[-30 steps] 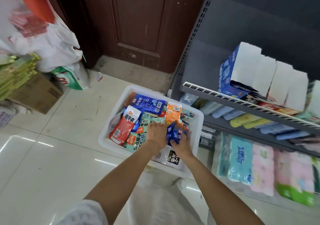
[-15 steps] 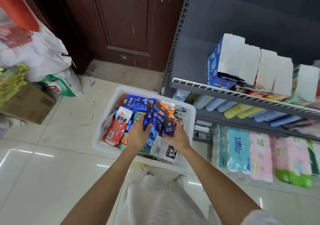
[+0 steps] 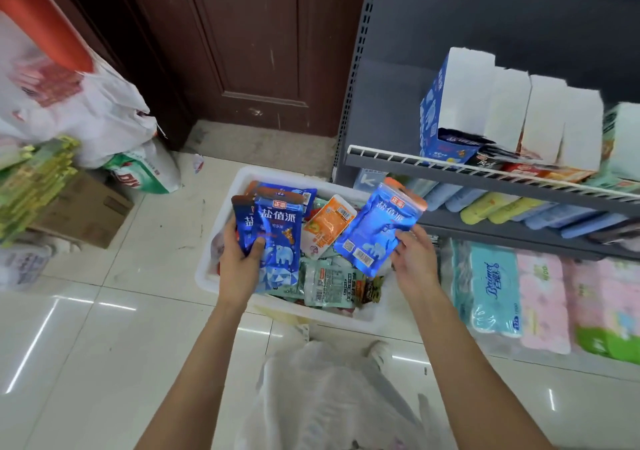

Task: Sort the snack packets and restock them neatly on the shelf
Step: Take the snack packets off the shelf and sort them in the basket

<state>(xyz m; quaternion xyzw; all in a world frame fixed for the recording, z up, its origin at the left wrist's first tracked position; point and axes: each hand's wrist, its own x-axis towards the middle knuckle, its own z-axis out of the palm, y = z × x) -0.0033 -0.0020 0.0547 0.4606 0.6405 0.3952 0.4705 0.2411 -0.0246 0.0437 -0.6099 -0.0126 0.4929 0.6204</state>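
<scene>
- A grey metal shelf unit [image 3: 485, 176] is standing at the right, its wire-railed shelf carrying a row of open display boxes; the leftmost, a blue display box [image 3: 438, 117], is sitting at the shelf's left end with dark packets lying in it.
- Tissue packs [image 3: 495, 294] in teal, pink and green are lining the floor level under the shelf unit.
- A brown door [image 3: 242, 44] is closing off the far side; white sacks [image 3: 86, 103] and a cardboard box [image 3: 86, 207] are resting on the tiled floor at the left.
- A white plastic bin [image 3: 221, 228] is sitting on the floor just beside the shelf unit's left corner, holding mixed snack packets, among them an orange packet [image 3: 327, 224] leaning near the bin's middle.
- The left hand [image 3: 240, 259] is gripping a stack of blue packets [image 3: 277, 238] upright over the bin's left half, thumb pressing on the front packet, fingers wrapping behind.
- The right hand [image 3: 414, 259] is pinching the lower right edge of a single blue packet [image 3: 377, 228], tilted, raised above the bin's right side and just below the shelf's left end.
- The two hands are apart, each carrying its own load.
</scene>
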